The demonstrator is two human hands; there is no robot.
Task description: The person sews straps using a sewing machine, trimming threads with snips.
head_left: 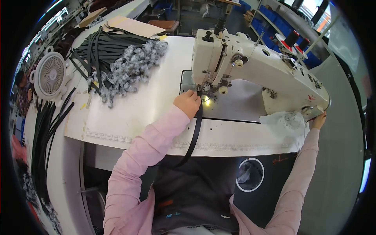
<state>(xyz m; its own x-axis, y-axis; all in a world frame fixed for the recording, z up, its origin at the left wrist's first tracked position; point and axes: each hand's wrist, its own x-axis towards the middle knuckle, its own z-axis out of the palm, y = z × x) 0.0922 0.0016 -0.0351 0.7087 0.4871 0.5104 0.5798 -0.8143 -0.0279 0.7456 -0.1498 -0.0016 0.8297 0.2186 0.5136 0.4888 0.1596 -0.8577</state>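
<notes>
My left hand (188, 103) is closed on a black strap (196, 129) beside the needle area of a white industrial sewing machine (250, 53). The strap's upper end lies by the presser foot, where a small lamp glows. From there it hangs over the table's front edge towards my lap. At the machine's right end, my right hand (319, 120) grips the handwheel (329, 103) from below, its fingers partly hidden. A crumpled clear plastic bag (286, 121) sits just left of that hand.
A heap of black straps (105, 49) with plastic-wrapped ends (133, 64) lies on the white table (156, 105). More straps (41, 145) hang at the left, below a white fan (51, 76). Thread cones (291, 39) stand behind the machine. A white-rimmed bin (250, 190) is under the table.
</notes>
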